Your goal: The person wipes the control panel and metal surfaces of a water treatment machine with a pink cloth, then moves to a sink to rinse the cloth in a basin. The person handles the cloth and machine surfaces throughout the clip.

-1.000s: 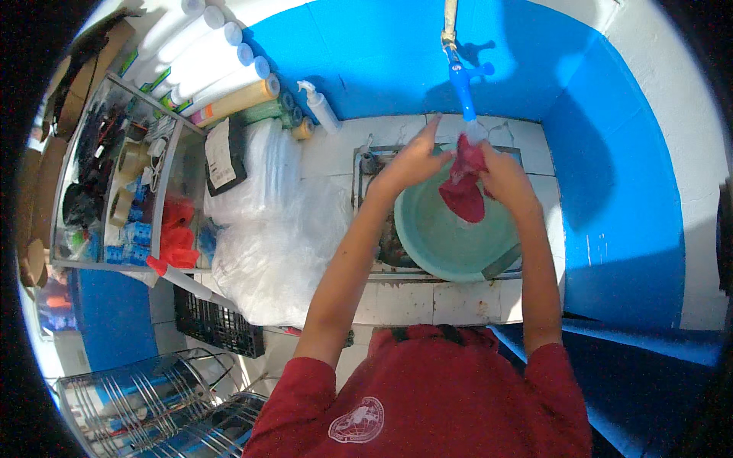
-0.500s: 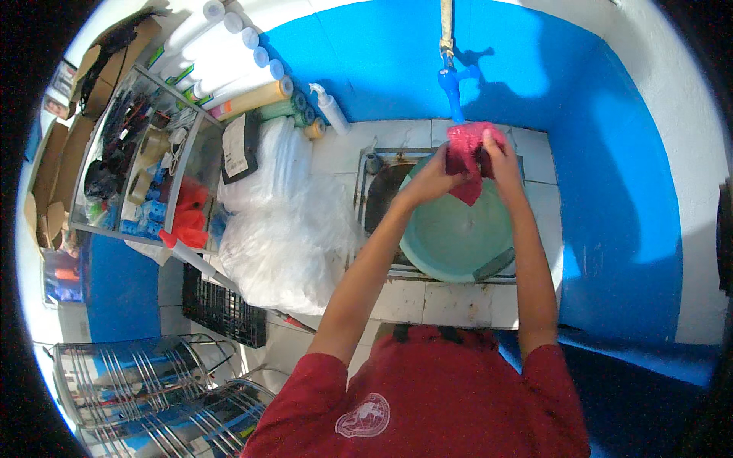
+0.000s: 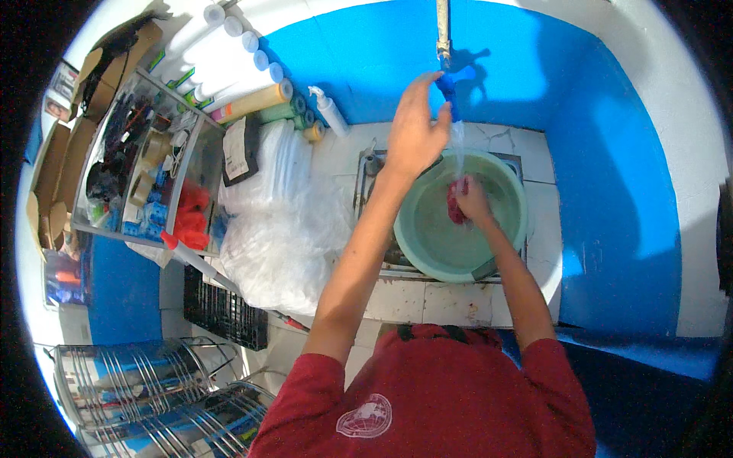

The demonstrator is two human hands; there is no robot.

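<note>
My left hand [image 3: 416, 136] is raised to the blue tap [image 3: 449, 85] on the wall, its forefinger against the handle and its thumb lower, beside the spout. Water [image 3: 459, 149] streams from the spout. Beneath it, my right hand [image 3: 474, 200] reaches into the pale green basin [image 3: 410, 249], its fingers closed on a wet red cloth [image 3: 456, 204]. The cloth is bunched up under the stream, partly hidden by those fingers. Water lies in the basin. A dark grey patch [image 3: 484, 268] marks the near right of its rim.
The basin stands on a metal-framed stove [image 3: 369, 164] set on white tiles. Left of it lie heaped clear plastic bags [image 3: 279, 252], with a white spray bottle [image 3: 330, 112] behind. A glass case [image 3: 137, 164] and wire chairs [image 3: 137, 382] are further left. A blue wall [image 3: 618, 198] bounds the right.
My left hand has let go of the red cloth and moved up to the tap. My right hand has lowered the cloth into the basin. A stream of water now shows.
</note>
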